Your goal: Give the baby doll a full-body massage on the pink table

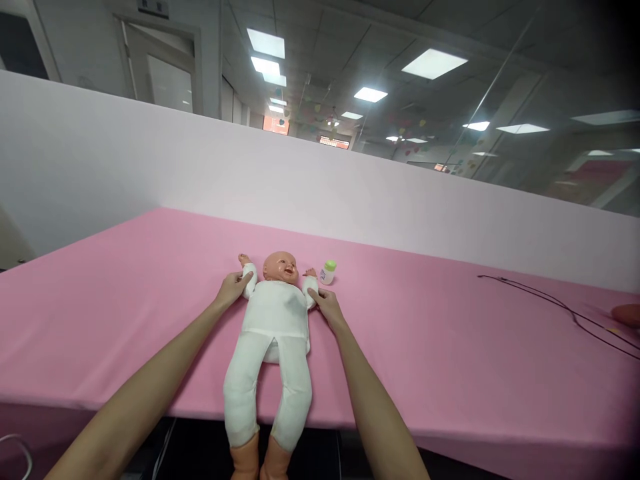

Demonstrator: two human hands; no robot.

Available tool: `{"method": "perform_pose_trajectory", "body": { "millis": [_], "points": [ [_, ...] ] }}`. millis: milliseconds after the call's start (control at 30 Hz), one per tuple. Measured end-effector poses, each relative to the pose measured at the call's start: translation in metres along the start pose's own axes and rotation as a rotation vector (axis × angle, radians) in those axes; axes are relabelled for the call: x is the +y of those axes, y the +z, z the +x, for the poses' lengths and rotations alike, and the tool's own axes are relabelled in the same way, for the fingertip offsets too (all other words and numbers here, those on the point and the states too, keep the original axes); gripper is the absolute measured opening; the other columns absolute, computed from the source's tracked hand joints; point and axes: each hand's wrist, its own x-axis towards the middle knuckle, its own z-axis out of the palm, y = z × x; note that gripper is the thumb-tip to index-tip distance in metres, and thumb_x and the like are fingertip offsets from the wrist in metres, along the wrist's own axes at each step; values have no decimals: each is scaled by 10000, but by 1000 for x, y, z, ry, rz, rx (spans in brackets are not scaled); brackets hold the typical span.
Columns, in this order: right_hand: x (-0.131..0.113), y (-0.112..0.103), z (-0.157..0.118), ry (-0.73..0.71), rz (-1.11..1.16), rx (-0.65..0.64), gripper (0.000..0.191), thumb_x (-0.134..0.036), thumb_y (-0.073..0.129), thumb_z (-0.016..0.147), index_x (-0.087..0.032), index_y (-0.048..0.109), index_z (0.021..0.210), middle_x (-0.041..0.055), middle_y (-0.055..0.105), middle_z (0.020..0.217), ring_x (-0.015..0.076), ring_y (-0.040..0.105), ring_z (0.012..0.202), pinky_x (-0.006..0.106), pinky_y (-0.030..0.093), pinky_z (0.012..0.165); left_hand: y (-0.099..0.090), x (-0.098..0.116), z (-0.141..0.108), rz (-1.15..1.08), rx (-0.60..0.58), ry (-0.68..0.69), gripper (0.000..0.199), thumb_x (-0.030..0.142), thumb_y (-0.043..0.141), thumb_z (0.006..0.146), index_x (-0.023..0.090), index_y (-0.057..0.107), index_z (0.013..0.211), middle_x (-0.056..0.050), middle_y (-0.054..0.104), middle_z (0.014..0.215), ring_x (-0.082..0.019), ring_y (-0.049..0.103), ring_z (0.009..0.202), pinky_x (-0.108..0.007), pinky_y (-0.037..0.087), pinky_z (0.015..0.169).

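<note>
A baby doll with a white cloth body lies face up on the pink-covered table, its plastic feet hanging over the front edge. Both of its arms are raised beside its head. My left hand grips the doll's arm on the left side of the picture, fingers closed around the white upper part. On the other side, my right hand pinches the other arm between thumb and fingers. Close to the doll's right-side plastic hand stands a small clear bottle with a green cap.
Thin black cables run across the table's right side. A brownish object is partly cut off at the right edge. Behind the table rises a white partition with glass above it.
</note>
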Motion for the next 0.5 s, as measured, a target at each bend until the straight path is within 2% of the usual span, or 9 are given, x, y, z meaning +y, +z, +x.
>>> {"method": "perform_pose_trajectory", "body": {
  "millis": [133,200,267,367,433,500],
  "points": [
    [-4,-10,2,10,206,-114,420,-479,903,690,-159,802,943,64,775,878,214,673,772,339,529,748,-15,18,-4,-203,-102,-32,520,519,904,619,124,747,917,-88,723,850,-212,646,738,-302,502,655],
    [-6,-15,1,4,261,-151,406,-385,931,640,-181,813,971,76,786,979,250,702,906,387,554,861,-25,27,-5,-227,-164,-5,482,428,930,563,136,769,911,-121,750,958,-265,684,860,-349,546,743],
    [-7,-18,-1,-15,249,-208,343,-318,927,614,-202,826,920,79,780,1045,268,701,997,412,551,923,-34,32,-5,-172,-320,22,356,353,914,544,156,784,810,-149,756,1048,-317,694,974,-394,564,819],
    [-6,-21,-3,-56,166,-337,134,-283,886,620,-211,800,692,80,764,1054,267,701,1009,423,547,935,-43,32,-4,-18,-586,64,102,240,833,562,204,775,638,-149,748,1141,-359,675,1113,-445,560,921],
    [-4,-22,-3,-74,111,-383,112,-262,856,623,-208,764,592,79,759,1007,256,706,969,420,549,924,-45,30,-4,43,-654,83,44,194,783,583,234,770,595,-133,741,1169,-358,657,1172,-464,549,967],
    [-3,-22,-3,-80,97,-362,65,-240,833,620,-208,777,619,78,764,1006,258,705,985,415,548,935,-45,28,-5,38,-649,91,59,179,783,591,235,776,606,-136,738,1175,-354,654,1185,-464,546,981]
  ]
}}
